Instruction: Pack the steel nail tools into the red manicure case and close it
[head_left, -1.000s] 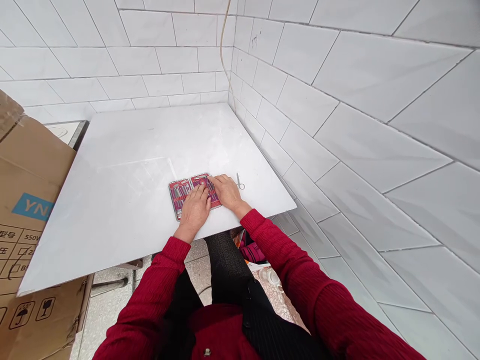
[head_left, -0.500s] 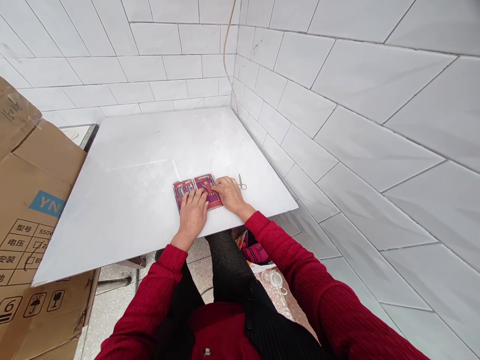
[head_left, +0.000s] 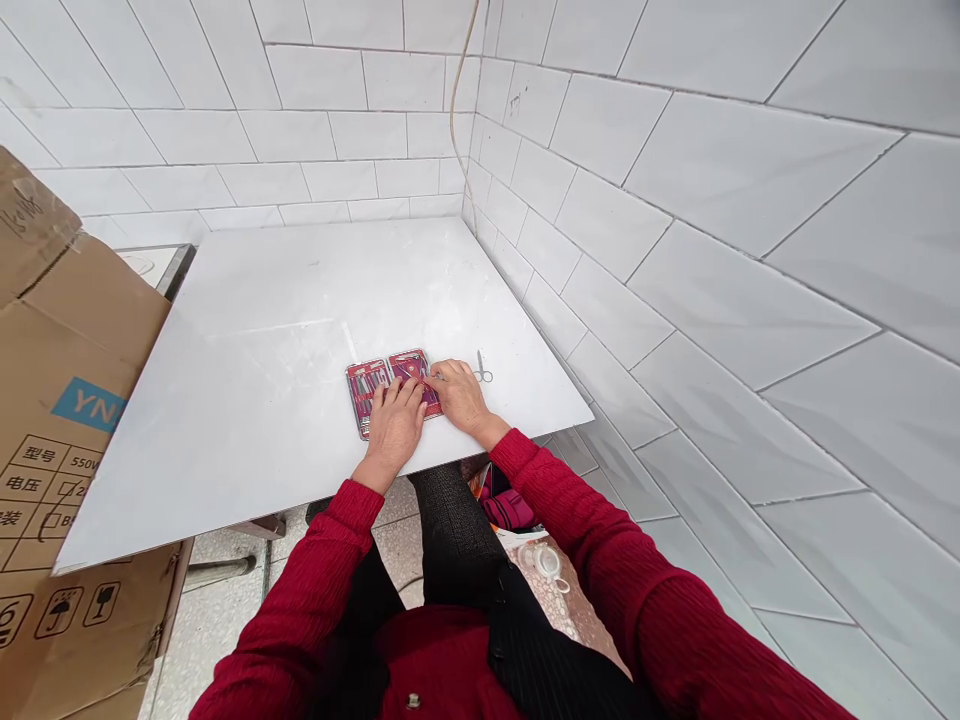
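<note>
An unfolded manicure set case (head_left: 365, 385), red and purple inside, lies on the white table close to its front edge. Slim metal tools fill its left half; much of the right half is covered by my hands. My left hand (head_left: 395, 422) rests across the middle of the case with fingers stretched out. At the case's right side, my right hand (head_left: 460, 396) has thumb and fingers drawn together over it; whatever they pinch is too small to make out. Just right of that hand lies a small pair of metal scissors (head_left: 482, 370) on the tabletop.
The white table (head_left: 247, 430) meets tiled walls at the back and right. A big cardboard box (head_left: 45, 350) stands against its left side. A cable (head_left: 453, 110) hangs in the wall corner. Below the front edge are a pink bundle (head_left: 510, 508) and a white lid (head_left: 547, 562).
My left hand has slid a little to the right over the case, uncovering more of the left half's tools. My right hand stays at the right side, with its fingers slightly shifted.
</note>
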